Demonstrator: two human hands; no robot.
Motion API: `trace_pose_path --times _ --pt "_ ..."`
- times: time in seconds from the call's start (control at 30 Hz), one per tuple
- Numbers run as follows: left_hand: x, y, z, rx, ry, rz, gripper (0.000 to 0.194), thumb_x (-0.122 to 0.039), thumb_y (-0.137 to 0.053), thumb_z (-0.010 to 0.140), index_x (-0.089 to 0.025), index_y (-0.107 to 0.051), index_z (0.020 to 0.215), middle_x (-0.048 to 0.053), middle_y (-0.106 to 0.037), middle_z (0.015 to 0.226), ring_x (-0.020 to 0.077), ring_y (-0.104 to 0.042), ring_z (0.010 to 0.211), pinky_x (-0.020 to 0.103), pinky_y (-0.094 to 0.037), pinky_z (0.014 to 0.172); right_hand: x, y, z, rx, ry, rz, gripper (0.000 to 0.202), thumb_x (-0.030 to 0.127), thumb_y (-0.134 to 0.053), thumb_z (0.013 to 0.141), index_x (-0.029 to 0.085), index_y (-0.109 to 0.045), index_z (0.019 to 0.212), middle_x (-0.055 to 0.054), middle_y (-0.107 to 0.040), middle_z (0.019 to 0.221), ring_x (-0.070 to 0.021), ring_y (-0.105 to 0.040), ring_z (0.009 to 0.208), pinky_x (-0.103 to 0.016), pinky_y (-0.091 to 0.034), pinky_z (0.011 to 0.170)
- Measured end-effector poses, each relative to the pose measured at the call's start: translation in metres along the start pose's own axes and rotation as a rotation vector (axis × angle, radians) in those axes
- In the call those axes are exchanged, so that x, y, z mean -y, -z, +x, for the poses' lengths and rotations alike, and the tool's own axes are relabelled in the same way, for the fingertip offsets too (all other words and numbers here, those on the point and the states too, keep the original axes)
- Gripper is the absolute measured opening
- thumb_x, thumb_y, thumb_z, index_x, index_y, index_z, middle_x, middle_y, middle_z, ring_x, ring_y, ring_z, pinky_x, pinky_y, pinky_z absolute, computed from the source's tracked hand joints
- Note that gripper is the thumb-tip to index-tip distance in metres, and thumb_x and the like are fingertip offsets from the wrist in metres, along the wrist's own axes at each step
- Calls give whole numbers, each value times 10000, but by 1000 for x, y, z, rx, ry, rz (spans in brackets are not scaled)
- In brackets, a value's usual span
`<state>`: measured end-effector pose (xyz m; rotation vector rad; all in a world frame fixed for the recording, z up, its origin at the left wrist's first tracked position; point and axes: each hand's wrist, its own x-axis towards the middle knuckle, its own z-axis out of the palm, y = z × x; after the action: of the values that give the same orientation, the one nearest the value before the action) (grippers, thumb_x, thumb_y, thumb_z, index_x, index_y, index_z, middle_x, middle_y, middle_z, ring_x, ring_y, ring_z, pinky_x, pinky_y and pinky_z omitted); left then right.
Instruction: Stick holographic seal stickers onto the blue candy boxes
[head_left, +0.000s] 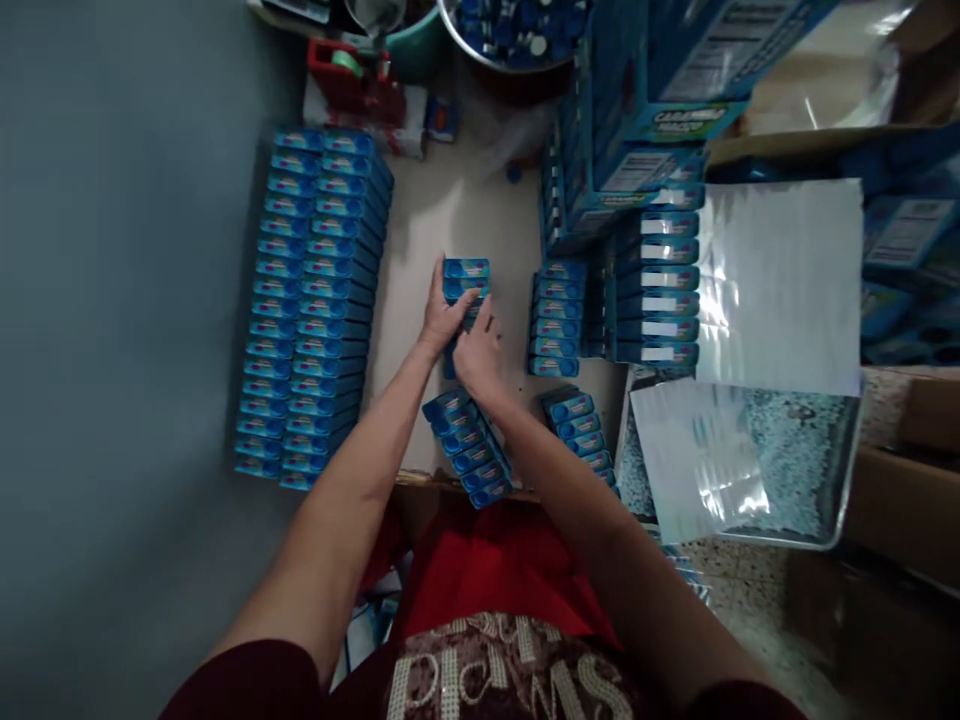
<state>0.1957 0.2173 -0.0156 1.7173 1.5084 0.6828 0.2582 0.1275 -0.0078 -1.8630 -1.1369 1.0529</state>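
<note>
In the middle of the table, a short row of small blue boxes (466, 268) lies between both hands. My left hand (444, 316) is closed on the row, its fingers along the left side and its thumb across the top. Close against it, my right hand (480, 355) bends its fingers around the near right part of the same boxes, the index finger near the left thumb. The hands hide the lower boxes in part. Just below my right hand, a slanted group of blue boxes (472, 455) sits at the table's front edge.
A long double row of blue boxes (315, 310) lines the left side. Shorter rows (556, 320) and tall stacked cartons (637, 170) are on the right. Behind stand a red tape dispenser (352, 85) and a pot of blue pieces (517, 68). A metal tray (847, 500) lies right, partly under sheets.
</note>
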Motion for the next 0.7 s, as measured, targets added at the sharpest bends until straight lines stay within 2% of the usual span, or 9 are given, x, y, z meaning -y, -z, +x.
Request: trace_pose_path --times 0.07,0.13,0.23,0.3,0.4,0.47,0.53,0.6,0.7 --pt "2 6 18 49 -39 16 1022 -611 -811 845 -220 -336 1662 156 -473 1672 297 -466 1556 440 -367 1302 6 -7 13 35 -19 6 846 458 -508 1041 134 -133 1727 -280 -397 1659 -444 -448 1495 -672 -368 1213" --pt "5 14 32 94 -78 49 1051 -608 -846 804 -212 -360 1648 161 -502 1646 325 -469 1550 473 -364 1302 2 -3 20 76 0 30 899 491 -541 1033 124 -109 1731 -266 -415 1659 -416 -451 1503 -652 -371 1222" --pt "1 21 35 40 -110 133 1099 -564 -895 758 -181 -365 1642 184 -470 1661 365 -405 1587 505 -315 1328 -22 32 6 119 93 41 874 574 -580 1014 177 -239 1713 -189 -497 1629 -348 -452 1516 -577 -393 1246" --pt "-11 14 19 -58 -108 180 1074 -527 -893 774 -177 -363 1640 190 -424 1689 384 -326 1625 535 -275 1346 -48 69 -21 47 143 37 744 593 -548 1027 244 -382 1663 -141 -524 1620 -314 -428 1538 -545 -386 1268" --pt "-36 -21 -31 -83 -50 178 863 -440 -804 883 -234 -406 1621 149 -468 1662 371 -330 1624 548 -298 1344 -92 122 -62 -191 115 45 652 585 -457 1058 267 -448 1628 -152 -500 1638 -309 -396 1567 -567 -359 1282" --pt "-50 -55 -71 5 30 143 718 -358 -738 936 -265 -459 1591 122 -547 1595 346 -432 1569 508 -373 1317 -117 145 -73 -225 48 68 703 625 -437 1047 218 -456 1618 -194 -513 1616 -335 -433 1547 -590 -386 1256" --pt "-58 -87 -103 85 167 85 629 -300 -689 961 -240 -497 1557 128 -606 1529 308 -545 1481 447 -457 1262 -136 155 -67 -163 -25 97 729 679 -423 1024 199 -526 1563 -208 -572 1553 -359 -520 1481 -590 -434 1215" --pt "-63 -108 -120 82 300 5 584 -315 -658 992 -199 -501 1542 149 -614 1524 277 -593 1433 399 -494 1218 -147 157 -49 -93 -75 105 712 718 -420 1002 219 -630 1465 -195 -656 1445 -367 -636 1347 -569 -496 1152" --pt "-69 -116 -112 60 403 -88 598 -426 -607 1046 -178 -470 1571 180 -574 1579 261 -597 1440 377 -503 1190 -147 151 -20 -87 -92 95 666 729 -386 1009 244 -745 1288 -160 -768 1149 -340 -747 1086 -503 -574 1011"
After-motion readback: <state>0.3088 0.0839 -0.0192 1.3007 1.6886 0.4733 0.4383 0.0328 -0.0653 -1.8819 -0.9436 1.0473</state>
